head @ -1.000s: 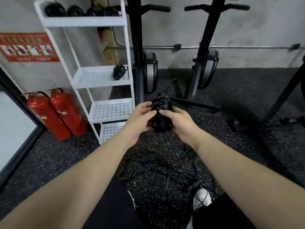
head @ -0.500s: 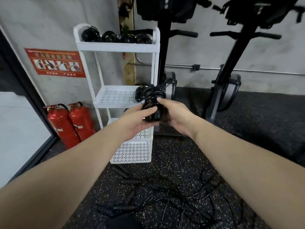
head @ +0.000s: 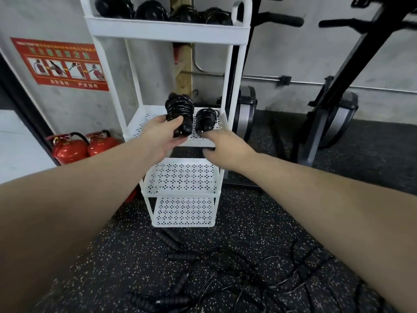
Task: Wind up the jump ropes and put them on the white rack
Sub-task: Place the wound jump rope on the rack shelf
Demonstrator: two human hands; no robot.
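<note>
Black cord is wrapping tightly round the handles of the wound jump rope (head: 179, 116) you are gripping in your left hand (head: 162, 134), thumb curled over its middle, above the white rack (head: 234, 71)'s second shelf. Just right of your grip a second wound bundle (head: 206, 120) is lying on that shelf. Your right hand (head: 222, 146) is hovering below it holding nothing, fingers seemingly relaxed. Beneath your grip, loose ropes (head: 225, 272) are sprawling across speckled rubber flooring (head: 101, 256). Left of your grip, a red sign (head: 59, 64) is showing writing too blurred to read, above two fire extinguishers (head: 83, 146).
</note>
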